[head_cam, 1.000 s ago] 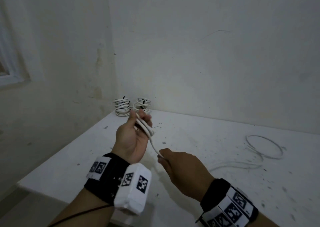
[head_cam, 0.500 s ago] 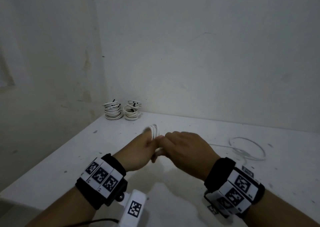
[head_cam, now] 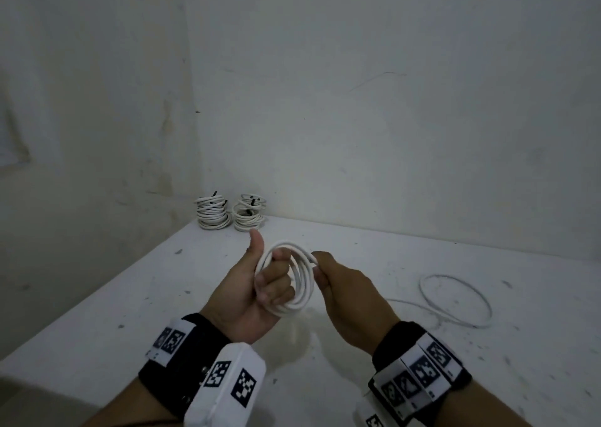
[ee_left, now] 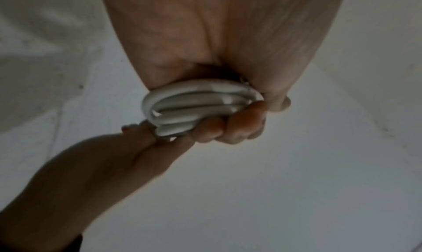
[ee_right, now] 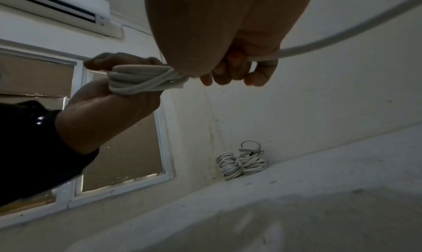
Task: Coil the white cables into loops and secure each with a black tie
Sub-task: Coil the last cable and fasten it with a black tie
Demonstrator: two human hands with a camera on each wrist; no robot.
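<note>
**Both hands on a half-wound white cable**

A person's left hand [head_cam: 257,291] holds a coil [head_cam: 294,282] of white cable above a white table [head_cam: 374,378], its fingers [head_cam: 276,283] curled through the middle of the loops and the thumb pointing up. The left wrist view shows the same grip from below: several turns of cable lie stacked side by side against the palm, clamped by the curled fingers [ee_left: 228,127]. The right hand [head_cam: 349,291] sits just beside the coil on its right, pinching the cable at the coil's edge between thumb and fingers. In the right wrist view the fingers [ee_right: 255,71] close round a single strand [ee_right: 331,35] that runs off in a long curve to the upper right.

Further right of the coil, the loose cable [head_cam: 455,299] lies on the table in one wide open loop, with a thin line trailing back toward the hands. Behind the coil, in the corner where the table meets the walls, stand two stacks of finished bundles [head_cam: 231,213], white loops with black ties [head_cam: 252,205] showing near the top. Left of the coil in the right wrist view, a window [ee_right: 118,147] is set in the wall with an air conditioner [ee_right: 57,8] mounted above it.
</note>
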